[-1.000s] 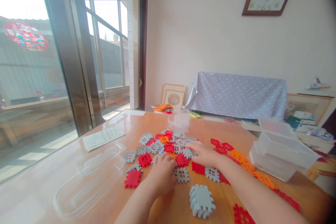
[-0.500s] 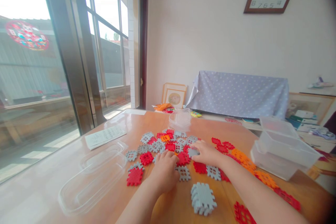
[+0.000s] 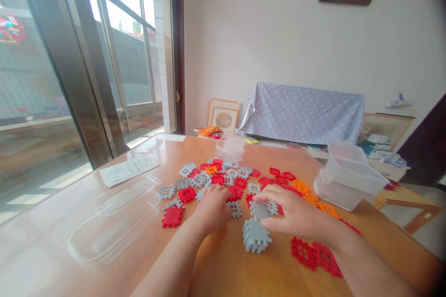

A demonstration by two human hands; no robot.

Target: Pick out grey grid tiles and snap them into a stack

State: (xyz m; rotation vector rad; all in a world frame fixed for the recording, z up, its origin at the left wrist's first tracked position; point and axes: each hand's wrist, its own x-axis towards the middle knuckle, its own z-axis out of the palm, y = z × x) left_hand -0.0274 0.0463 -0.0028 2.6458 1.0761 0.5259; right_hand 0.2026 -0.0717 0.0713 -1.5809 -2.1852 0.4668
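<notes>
Grey, red and orange waffle-shaped plastic tiles [image 3: 223,180] lie scattered on a wooden table [image 3: 223,269]. My right hand [image 3: 296,213] grips a grey tile [image 3: 260,210] just above a stack of grey tiles [image 3: 255,236] near the front. My left hand [image 3: 212,209] rests curled on the table at the near edge of the scattered pile, touching the tiles; whether it holds one is hidden. A joined red tile piece [image 3: 172,217] lies to its left.
A clear oblong lid [image 3: 114,220] and a printed sheet [image 3: 127,169] lie at the left. Stacked clear containers [image 3: 348,178] stand at the right, a small clear tub [image 3: 230,148] at the back. Joined red tiles [image 3: 315,256] lie front right. A window wall runs along the left.
My right hand picked a grey tile out of the pile and drew it back toward me, over the grey stack. My left hand stayed put. The view shifted right.
</notes>
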